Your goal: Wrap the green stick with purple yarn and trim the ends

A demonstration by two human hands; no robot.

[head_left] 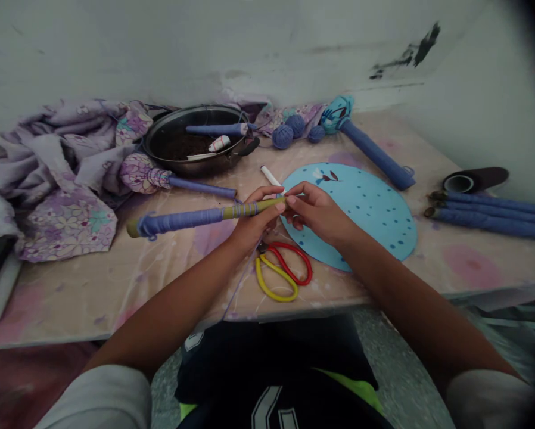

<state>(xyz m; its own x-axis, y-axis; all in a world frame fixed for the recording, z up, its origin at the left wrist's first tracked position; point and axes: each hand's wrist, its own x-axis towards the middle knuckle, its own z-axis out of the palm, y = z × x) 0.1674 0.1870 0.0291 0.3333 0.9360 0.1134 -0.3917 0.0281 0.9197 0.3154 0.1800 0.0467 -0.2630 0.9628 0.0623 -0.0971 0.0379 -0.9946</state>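
Note:
A greenish stick (pixel 191 219), its left part thickly wound with blue-purple yarn and its middle in spaced turns, lies nearly level above the table. My left hand (pixel 257 221) is closed around its bare right part, thumb on top. At that right end my right hand (pixel 320 213) is closed in a pinch, its fingertips against the stick; whether yarn is also between them is hidden. A strand of yarn (pixel 240 280) drops from my left hand toward the table's front edge. Scissors (pixel 289 268) with red and yellow handles lie just below my hands, their blades mostly hidden.
A light-blue dotted oval (pixel 366 208) lies under my right hand, a white marker (pixel 271 176) beside it. Behind are a black pan (pixel 160 161), yarn balls (pixel 282 136) and a cloth-topped stick (pixel 375 152). Floral cloth (pixel 71 173) is heaped left; wrapped sticks (pixel 495 217) lie right.

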